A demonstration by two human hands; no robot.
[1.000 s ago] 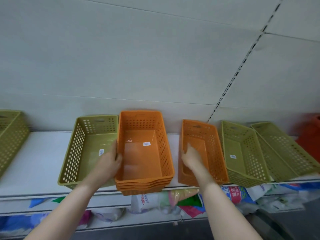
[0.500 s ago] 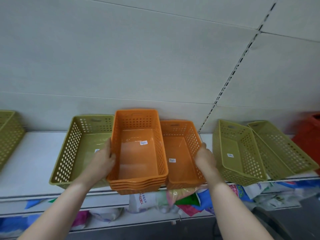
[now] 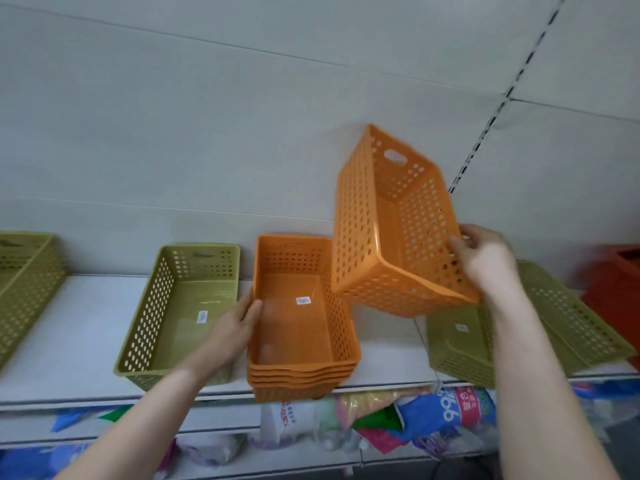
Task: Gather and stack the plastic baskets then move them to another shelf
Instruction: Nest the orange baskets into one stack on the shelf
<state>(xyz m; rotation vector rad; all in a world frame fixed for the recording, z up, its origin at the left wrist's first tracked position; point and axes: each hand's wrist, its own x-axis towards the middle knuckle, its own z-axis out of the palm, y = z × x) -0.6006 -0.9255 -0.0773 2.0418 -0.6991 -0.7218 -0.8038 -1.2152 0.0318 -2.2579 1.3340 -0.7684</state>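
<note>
A stack of several nested orange baskets (image 3: 301, 368) sits at the front edge of the white shelf (image 3: 69, 344). My left hand (image 3: 239, 323) grips the stack's left wall. My right hand (image 3: 485, 261) holds a single orange basket (image 3: 388, 237) by its right rim, lifted and tilted above and to the right of the stack. A green basket (image 3: 180, 317) stands just left of the stack. Two more green baskets (image 3: 561, 323) lie to the right, partly behind my right arm.
Another green basket (image 3: 24, 278) is at the far left of the shelf. A red container (image 3: 620, 296) stands at the far right. Packaged goods in plastic bags (image 3: 398, 417) fill the lower shelf. A grey panelled wall backs the shelf.
My right hand has lifted the single orange basket off the shelf and tilted it up above the stack's right side. My left hand stays on the stack.
</note>
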